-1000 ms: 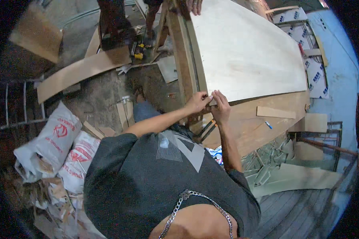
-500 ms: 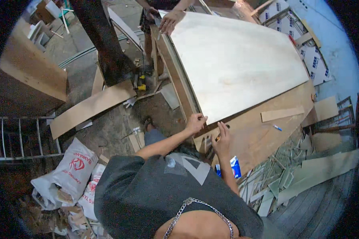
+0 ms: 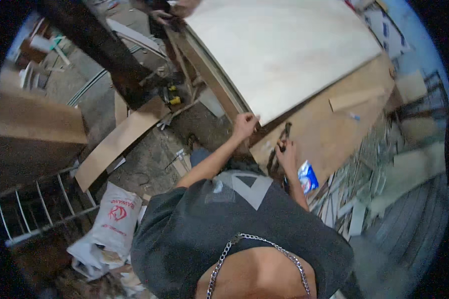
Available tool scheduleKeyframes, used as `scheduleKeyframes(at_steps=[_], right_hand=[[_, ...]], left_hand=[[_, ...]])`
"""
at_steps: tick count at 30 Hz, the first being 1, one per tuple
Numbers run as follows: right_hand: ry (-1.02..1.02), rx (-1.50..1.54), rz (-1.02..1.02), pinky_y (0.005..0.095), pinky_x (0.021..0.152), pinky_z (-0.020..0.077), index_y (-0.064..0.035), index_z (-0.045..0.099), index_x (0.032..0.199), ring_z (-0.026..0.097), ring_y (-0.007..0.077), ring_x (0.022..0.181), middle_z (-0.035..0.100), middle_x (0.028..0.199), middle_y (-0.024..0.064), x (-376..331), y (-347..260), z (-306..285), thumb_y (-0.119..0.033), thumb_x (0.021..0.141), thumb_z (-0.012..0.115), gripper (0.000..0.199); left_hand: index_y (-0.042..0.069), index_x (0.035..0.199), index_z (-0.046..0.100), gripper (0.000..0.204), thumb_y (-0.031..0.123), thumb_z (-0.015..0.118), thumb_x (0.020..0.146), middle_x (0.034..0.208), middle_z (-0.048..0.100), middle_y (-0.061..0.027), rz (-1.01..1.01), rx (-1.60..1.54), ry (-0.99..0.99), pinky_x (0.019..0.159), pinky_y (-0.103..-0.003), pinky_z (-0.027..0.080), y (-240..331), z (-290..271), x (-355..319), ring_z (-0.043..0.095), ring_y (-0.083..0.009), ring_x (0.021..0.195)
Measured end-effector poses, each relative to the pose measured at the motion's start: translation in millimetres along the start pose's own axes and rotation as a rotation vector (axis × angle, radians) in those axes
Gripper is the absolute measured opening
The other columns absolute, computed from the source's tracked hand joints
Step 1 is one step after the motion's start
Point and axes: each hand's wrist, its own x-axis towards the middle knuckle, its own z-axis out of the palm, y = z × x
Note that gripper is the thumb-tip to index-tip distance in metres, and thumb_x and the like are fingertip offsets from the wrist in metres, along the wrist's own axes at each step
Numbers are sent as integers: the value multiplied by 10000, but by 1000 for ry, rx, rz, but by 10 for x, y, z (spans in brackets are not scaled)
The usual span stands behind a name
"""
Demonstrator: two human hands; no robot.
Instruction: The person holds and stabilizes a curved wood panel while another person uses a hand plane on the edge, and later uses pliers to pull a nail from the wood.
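Note:
A large white panel [image 3: 289, 55] lies on a wooden frame [image 3: 209, 74] in front of me. My left hand [image 3: 245, 125] is at the panel's near corner, thumb and fingers pinched together at its edge; anything small between them is hidden. To its right, my right hand [image 3: 286, 155] is closed round a dark hand tool [image 3: 287, 130], its narrow end pointing away from me over the brown board [image 3: 314, 129]. Blur hides the tool's exact kind. A co-worker's hand [image 3: 184, 8] rests at the panel's far left corner.
A blue and white packet [image 3: 308, 177] lies by my right forearm, and a wood strip [image 3: 356, 98] is on the brown board. Glass-like offcuts [image 3: 354, 199] pile up at right. On the left are a bent board [image 3: 119, 142], a metal ladder [image 3: 42, 202], a white sack [image 3: 115, 212] and a yellow-black power tool [image 3: 172, 94].
My right hand has moved a little away from the left, and the dark tool now shows, raised above the fingers. My left hand stays at the panel's corner. The view has shifted and blurred.

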Motion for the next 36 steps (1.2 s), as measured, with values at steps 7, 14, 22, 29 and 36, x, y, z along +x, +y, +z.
scheduleKeyframes(at_steps=[7,14,22,29,36], right_hand=[[51,20,165,505,865,482,-8,594,1144,571,445,963,583,990,236,-303,-28,172,-223,786,749,445],[-110,-61,223,470,809,532,-21,675,1088,626,412,968,595,1047,271,43,15,106,-307,804,748,410],[-417,1271,804,301,521,462,-56,683,972,564,166,575,623,751,47,11,478,-28,-285,836,622,273],[-96,1020,351,291,637,472,-28,677,1061,592,141,737,629,891,52,-194,110,-495,-333,892,613,355],[-183,439,-237,336,624,458,-55,679,1117,602,200,714,647,836,101,242,-974,-1022,-35,897,604,233]], left_hand=[[-3,764,661,395,338,653,965,597,618,-27,-181,-148,-88,500,-269,450,77,-43,-38,582,-83,522],[26,780,652,372,346,652,971,609,621,-21,-240,-165,-141,484,-262,462,-51,-85,-2,591,-87,519],[27,939,742,400,421,673,951,733,680,-22,-187,-72,-201,581,-253,475,43,-210,-63,590,-80,627],[10,931,738,440,412,582,1019,801,714,-44,-104,-24,-279,667,-283,545,305,-572,-202,667,-108,740],[9,986,652,502,471,468,1056,760,583,1,-75,-206,-552,575,-239,501,477,-55,-391,624,-90,659]])
